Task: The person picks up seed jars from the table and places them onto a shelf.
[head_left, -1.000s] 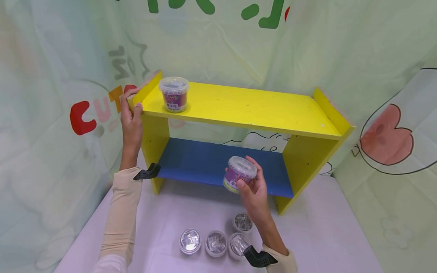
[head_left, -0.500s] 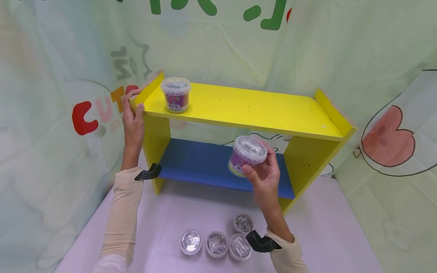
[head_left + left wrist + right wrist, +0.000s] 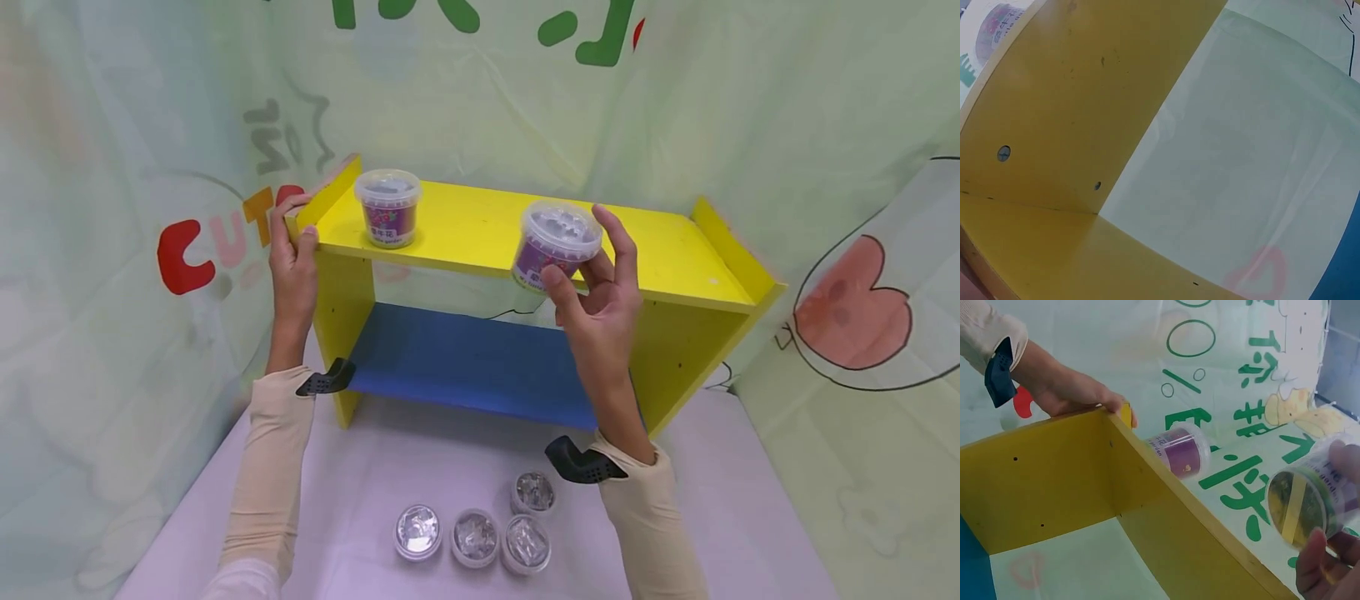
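Observation:
In the head view my right hand (image 3: 603,321) grips a small clear-lidded plastic tub (image 3: 557,246) with a purple label, held slightly tilted before the front edge of the yellow top shelf (image 3: 480,225). The right wrist view shows the tub's see-through bottom (image 3: 1297,509) between thumb and fingers. My left hand (image 3: 294,271) grips the upper left corner of the shelf unit, thumb in front and fingers over the outer side. A matching tub (image 3: 388,208) stands upright on the top shelf close to that hand.
Several more lidded tubs (image 3: 476,538) stand on the white tabletop (image 3: 360,483) in front of the unit. The lower shelf (image 3: 457,358) is blue. Yellow end panels (image 3: 731,250) rise at both sides. Printed cloth (image 3: 487,100) hangs behind and around.
My right hand has lifted the tub from in front of the blue shelf up to the height of the yellow top shelf, slightly rightward. The left hand keeps its grip on the corner.

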A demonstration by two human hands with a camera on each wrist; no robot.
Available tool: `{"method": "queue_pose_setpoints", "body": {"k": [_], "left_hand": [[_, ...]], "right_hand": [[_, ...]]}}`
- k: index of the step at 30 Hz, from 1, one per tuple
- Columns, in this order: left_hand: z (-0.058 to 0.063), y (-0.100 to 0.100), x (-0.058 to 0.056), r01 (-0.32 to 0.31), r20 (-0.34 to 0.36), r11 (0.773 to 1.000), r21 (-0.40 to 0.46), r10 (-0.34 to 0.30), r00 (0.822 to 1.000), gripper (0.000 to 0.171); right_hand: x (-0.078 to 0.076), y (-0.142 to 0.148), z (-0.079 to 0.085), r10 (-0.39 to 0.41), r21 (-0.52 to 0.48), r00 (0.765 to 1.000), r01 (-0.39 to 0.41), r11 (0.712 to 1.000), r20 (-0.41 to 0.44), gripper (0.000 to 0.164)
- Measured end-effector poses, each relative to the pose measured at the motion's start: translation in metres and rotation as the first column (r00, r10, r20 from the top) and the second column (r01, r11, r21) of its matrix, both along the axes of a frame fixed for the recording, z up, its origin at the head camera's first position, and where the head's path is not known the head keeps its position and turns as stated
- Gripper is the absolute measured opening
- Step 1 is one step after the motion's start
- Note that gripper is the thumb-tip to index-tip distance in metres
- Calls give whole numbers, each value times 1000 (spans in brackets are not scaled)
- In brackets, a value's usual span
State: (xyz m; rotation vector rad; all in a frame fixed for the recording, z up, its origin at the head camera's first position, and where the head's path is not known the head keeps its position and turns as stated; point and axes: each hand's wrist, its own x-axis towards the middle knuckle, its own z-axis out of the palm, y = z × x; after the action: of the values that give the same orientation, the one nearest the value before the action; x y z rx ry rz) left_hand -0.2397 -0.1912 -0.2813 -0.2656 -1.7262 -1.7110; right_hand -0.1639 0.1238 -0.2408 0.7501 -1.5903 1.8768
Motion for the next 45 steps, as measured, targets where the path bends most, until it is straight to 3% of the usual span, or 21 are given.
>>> {"method": "queue_pose_setpoints", "body": {"k": [5,15,19,24,27,37,45], "left_hand": [[-1,1,-2,7,2,1000,-11,-7,1000,39],[-1,-1,-1,0,-8,1000,-11,0,1000,40],[3,-2,-1,5,-8,1000,-4,-5,1000,39],[3,-1,0,3,-5,1000,7,-3,1000,39],[2,-1,0,4,7,1000,6,-4,1000,39],[1,0,2,-9,7,1000,5,9,1000,39],[0,0,0,-1,7,1000,10,1,1000,39]], "right_hand": [[-13,-4,2,-87,140,995,78,987,53,63],[-25,-6,7,-215,368,975,180,912,55,66],[-26,-11,8,-319,453,948,284,845,1,78],[-27,-20,6,-465,529,883,423,736,-58,95],[-26,-23,5,-519,547,852,463,698,-60,95],[-23,-26,7,-562,584,827,460,669,-6,89],[-23,-27,9,-623,623,782,487,613,2,90]]}}
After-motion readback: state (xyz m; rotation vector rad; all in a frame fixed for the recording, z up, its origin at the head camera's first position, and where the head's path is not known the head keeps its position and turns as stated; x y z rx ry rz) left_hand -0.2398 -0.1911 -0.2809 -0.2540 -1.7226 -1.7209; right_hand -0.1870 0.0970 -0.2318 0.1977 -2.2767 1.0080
